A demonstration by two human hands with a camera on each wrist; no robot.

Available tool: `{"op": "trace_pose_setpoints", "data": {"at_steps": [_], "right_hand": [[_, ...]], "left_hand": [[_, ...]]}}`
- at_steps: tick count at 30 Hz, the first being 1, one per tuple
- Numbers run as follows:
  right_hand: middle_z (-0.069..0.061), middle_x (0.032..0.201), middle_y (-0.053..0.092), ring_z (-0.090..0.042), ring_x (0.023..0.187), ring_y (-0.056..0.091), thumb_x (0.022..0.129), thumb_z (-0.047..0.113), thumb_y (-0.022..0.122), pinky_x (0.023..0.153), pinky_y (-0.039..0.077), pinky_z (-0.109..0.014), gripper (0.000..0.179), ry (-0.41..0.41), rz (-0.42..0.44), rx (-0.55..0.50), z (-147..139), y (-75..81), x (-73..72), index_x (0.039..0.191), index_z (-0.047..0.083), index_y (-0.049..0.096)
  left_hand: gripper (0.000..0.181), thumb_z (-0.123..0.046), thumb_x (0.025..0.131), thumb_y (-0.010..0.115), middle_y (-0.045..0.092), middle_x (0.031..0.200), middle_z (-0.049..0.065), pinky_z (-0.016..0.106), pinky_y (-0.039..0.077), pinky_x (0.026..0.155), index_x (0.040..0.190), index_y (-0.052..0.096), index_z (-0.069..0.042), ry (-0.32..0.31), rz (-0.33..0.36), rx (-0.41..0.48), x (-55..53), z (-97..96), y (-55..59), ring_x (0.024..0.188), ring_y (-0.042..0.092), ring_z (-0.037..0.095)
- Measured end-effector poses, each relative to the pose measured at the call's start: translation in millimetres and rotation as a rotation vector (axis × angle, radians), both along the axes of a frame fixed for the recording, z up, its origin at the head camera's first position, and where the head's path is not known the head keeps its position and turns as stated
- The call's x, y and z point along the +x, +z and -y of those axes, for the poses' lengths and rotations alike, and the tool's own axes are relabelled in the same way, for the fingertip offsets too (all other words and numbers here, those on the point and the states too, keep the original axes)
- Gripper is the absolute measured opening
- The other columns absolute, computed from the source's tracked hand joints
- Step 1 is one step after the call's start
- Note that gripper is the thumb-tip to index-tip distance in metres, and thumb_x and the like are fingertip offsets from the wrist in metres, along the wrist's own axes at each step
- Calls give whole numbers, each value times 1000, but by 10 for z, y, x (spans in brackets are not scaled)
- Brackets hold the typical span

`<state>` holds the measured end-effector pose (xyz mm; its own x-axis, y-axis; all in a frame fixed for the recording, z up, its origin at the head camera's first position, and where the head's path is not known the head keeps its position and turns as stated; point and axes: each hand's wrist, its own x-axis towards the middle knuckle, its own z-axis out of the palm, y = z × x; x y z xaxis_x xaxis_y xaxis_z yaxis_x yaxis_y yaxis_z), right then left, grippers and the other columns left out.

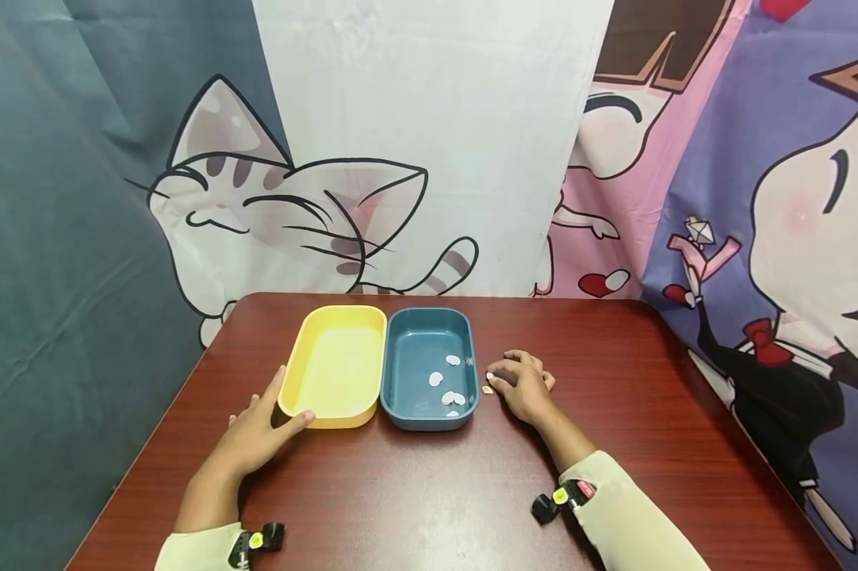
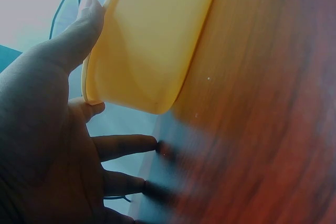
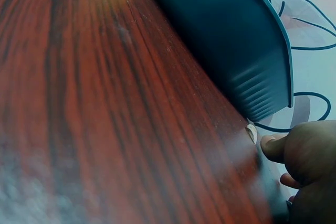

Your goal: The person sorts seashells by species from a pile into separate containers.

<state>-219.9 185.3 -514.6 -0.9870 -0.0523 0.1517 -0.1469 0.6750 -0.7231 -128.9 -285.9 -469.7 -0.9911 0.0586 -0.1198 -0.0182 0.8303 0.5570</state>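
Observation:
In the head view my left hand (image 1: 254, 436) holds the near left corner of a shallow yellow tray (image 1: 361, 416). Thumb and index finger lie on two sides of that corner; the other fingers stretch out beyond it. A dark blue tray (image 1: 429, 424) stands against the yellow one, with several small white bean-shaped pieces (image 1: 436, 379) inside. Just right of it my right hand (image 1: 525, 388) pinches a small white piece (image 1: 489, 376) between thumb and index finger. Below those fingertips a pale shell-like piece (image 1: 488, 390) lies on the table, also visible in the right wrist view.
Both trays stand on a reddish-brown wooden table (image 1: 415, 492). A cloth backdrop (image 1: 429, 119) with cartoon figures hangs behind the table and down its right side. Ridges mark the blue tray's outer wall (image 3: 254, 95) in the right wrist view.

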Motion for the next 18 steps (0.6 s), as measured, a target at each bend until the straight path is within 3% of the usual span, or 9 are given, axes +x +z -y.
{"op": "trace_pose_setpoints", "data": {"at_steps": [18], "right_hand": [[-16,148,62,-43,147,44,98,15,81,107,23,-68,19,-66,-93,-94,13,-6,-16,116,8,81]], "left_hand": [[111,-69,102,62,27,173,37,94,12,116,177,-5,-23,0,10,8,-7,-2,12,158,17,71]]}}
